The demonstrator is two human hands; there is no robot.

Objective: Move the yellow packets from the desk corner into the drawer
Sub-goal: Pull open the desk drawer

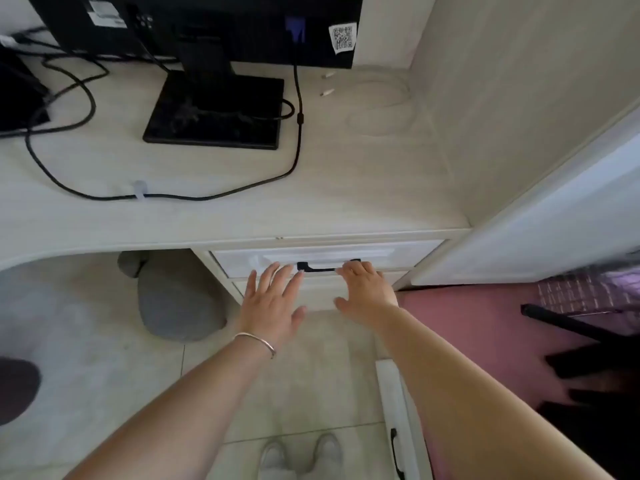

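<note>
Your left grip (273, 299) is pressing flat, fingers spread, on the closed-looking drawer (322, 255) at lower centre. Your right grip (365, 287) is covering its handle (317, 269); I cannot tell whether it is clasping. No yellow packets are showing on the table (346, 188) corner, so they are probably stowed.

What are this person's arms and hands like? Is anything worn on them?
Both forearms are bare, no sleeves in view. Neither the left hand nor the right hand is gloved. A thin silver bangle circles the left wrist; the right wrist carries nothing.
</note>
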